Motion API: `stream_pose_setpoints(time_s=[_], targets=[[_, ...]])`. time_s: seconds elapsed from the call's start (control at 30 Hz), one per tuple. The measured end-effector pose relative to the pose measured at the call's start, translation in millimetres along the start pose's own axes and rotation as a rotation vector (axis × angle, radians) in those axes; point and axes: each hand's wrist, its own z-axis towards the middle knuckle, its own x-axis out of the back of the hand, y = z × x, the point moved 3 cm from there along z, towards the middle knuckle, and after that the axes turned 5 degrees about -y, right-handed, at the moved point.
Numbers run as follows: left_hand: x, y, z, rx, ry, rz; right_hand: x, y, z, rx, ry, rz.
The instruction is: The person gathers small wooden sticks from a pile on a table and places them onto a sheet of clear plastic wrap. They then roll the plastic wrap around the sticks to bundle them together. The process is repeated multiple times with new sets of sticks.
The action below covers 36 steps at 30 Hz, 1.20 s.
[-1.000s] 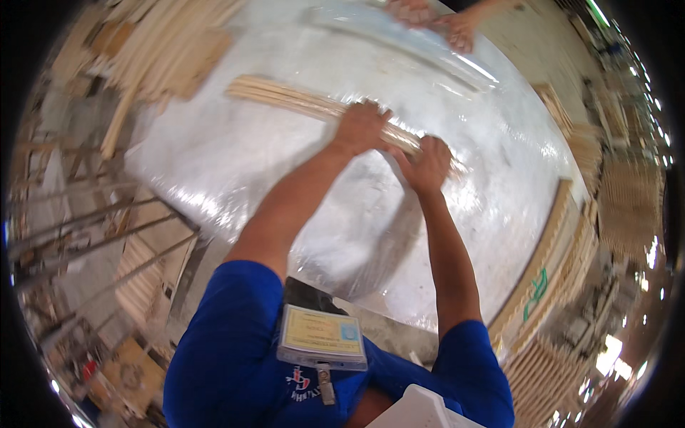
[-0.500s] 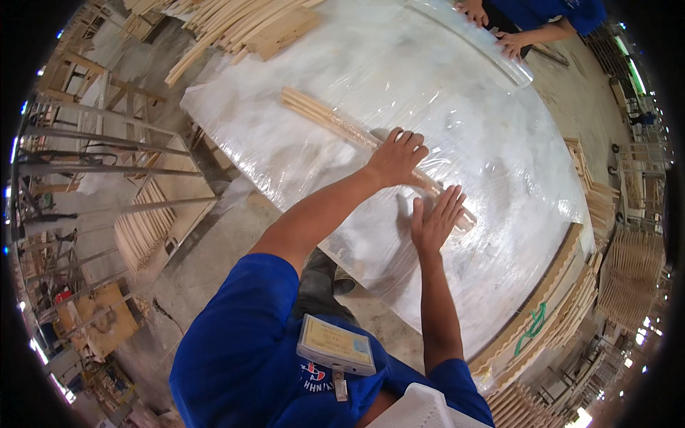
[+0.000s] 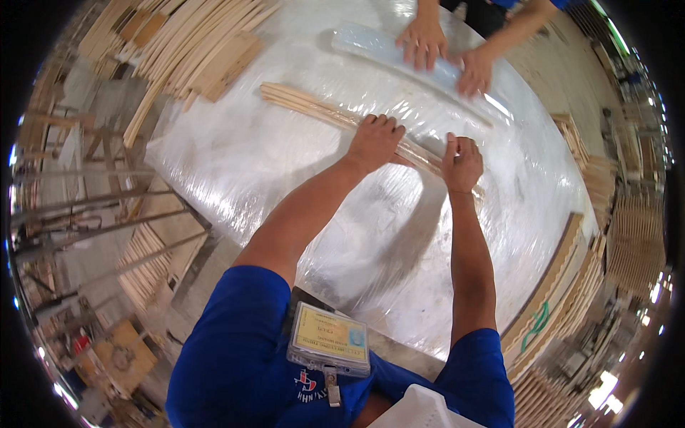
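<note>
A bundle of pale wooden strips (image 3: 307,104) lies slantwise on the film-covered table (image 3: 342,271). Clear plastic film covers much of it, while its far left ends stick out bare. My left hand (image 3: 376,141) is closed over the middle of the bundle, fingers bent across its far side. Toward the near right end, my right hand (image 3: 462,165) has its fingers curled in at the bundle, thumb raised; its palm side is hidden, so how much it grips is partly covered.
Across the table, a co-worker's hands (image 3: 449,57) press on another film-wrapped piece (image 3: 378,48). Loose wooden strips (image 3: 203,43) and a board (image 3: 232,68) lie at the far left. Wavy-edged wooden pieces with a green tie (image 3: 535,324) line the right edge. Metal racks (image 3: 100,207) stand left.
My right hand has gone from lying flat with fingers stretched to curled at the bundle's end. My left hand keeps its hold. The co-worker's hands have shifted left and nearer along their wrapped piece.
</note>
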Motion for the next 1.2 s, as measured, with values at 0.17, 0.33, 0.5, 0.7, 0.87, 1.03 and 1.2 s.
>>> stream_pose_setpoints(time_s=[0.17, 0.33, 0.5, 0.7, 0.87, 1.03, 1.2], targets=[[-2, -11, -29, -0.005, 0.201, 0.084, 0, -50, -78, 0.177, 0.094, -0.023], [-26, 53, -95, 0.022, 0.081, 0.016, 29, -29, -166, 0.126, 0.026, -0.028], [-15, 56, -123, 0.118, 0.11, 0.014, 17, -60, -236, 0.096, 0.05, 0.007], [-10, 39, -76, 0.094, 0.249, -0.147, 8, -47, -142, 0.05, 0.13, 0.002], [-14, 40, -49, -0.136, 0.396, -0.079, 10, -31, -49, 0.075, 0.177, -0.13], [-13, 32, -9, -0.057, 0.168, -0.031, 3, -17, -20, 0.074, 0.216, 0.003], [-7, 27, -8, -0.027, 0.252, 0.051, 4, -29, -29, 0.045, 0.209, 0.011]])
